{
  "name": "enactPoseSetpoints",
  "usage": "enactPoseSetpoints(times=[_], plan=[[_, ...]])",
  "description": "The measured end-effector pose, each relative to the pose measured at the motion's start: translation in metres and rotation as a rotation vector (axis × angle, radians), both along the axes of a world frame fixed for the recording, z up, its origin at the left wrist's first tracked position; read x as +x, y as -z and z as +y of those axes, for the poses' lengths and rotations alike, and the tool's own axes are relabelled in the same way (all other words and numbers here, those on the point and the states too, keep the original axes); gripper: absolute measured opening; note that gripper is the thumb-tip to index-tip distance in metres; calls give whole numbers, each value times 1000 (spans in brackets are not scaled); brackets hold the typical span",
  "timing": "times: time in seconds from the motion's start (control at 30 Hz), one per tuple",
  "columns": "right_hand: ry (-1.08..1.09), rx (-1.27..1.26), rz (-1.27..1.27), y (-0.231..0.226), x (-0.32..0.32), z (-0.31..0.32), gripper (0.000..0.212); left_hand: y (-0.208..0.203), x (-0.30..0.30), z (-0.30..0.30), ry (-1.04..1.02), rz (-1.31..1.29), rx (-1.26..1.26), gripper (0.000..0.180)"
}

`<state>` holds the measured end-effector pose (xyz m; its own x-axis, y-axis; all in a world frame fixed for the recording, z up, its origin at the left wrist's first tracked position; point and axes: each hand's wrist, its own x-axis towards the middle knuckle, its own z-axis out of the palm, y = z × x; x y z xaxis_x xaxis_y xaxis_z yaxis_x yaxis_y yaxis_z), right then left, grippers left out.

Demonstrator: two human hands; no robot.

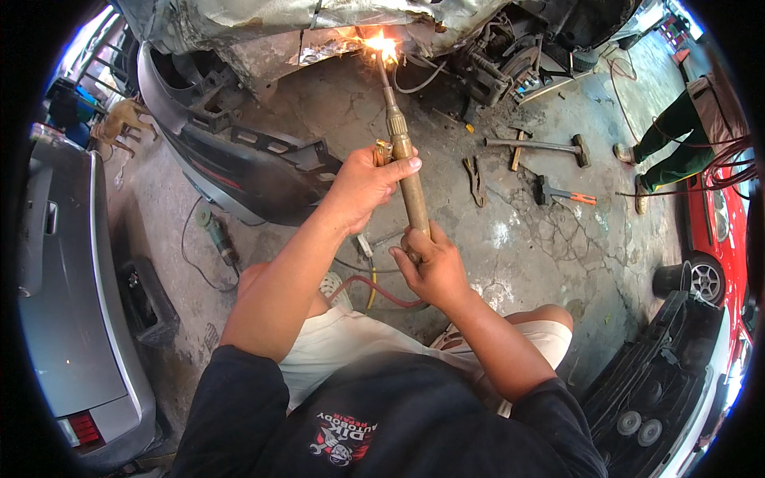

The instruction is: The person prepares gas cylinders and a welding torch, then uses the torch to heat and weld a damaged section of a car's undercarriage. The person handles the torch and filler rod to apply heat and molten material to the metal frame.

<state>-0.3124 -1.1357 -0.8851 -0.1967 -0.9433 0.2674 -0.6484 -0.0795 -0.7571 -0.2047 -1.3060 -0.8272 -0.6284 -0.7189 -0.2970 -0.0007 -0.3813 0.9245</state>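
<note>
A brass-coloured gas torch [413, 199] points away from me, its tip giving off a bright flame and sparks against the torn lower edge of a bare-metal car body [275, 52]. Wrapped round the torch's middle is my left hand [356, 187], thumb laid across the handle. A short brass-coloured piece shows by its fingers; I cannot tell whether it belongs to the torch. My right hand [434, 267] grips the rear end of the torch, fingers closed near the valve area, which they partly hide. A red hose [378, 293] curves below the hands.
A detached bumper [239, 171] lies at left, with a green power tool [212, 227] and its cord nearby. Right of the torch are pliers [476, 182], a sledgehammer [550, 146] and another hammer [562, 193]. A dog [123, 123] and a standing person [677, 131] are farther off.
</note>
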Motion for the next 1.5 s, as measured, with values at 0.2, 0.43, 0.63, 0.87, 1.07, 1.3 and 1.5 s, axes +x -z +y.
enactPoseSetpoints(times=[0.2,0.43,0.63,0.87,1.07,1.3,1.5], plan=[[16,-55,-6,4,1,3,18,1,-2,1,33,-3,10,29],[21,-62,5,4,0,1,16,-1,-3,0,18,4,2,29],[6,-76,9,6,0,-2,15,2,-2,-2,2,8,-1,28],[1,-17,-5,5,0,2,16,3,-1,-1,17,3,16,29],[14,-3,-4,7,-2,3,21,0,-3,1,20,16,8,31],[0,-5,38,7,0,6,22,-5,4,3,15,33,1,30],[6,26,1,3,3,5,17,2,2,1,10,18,19,29]])
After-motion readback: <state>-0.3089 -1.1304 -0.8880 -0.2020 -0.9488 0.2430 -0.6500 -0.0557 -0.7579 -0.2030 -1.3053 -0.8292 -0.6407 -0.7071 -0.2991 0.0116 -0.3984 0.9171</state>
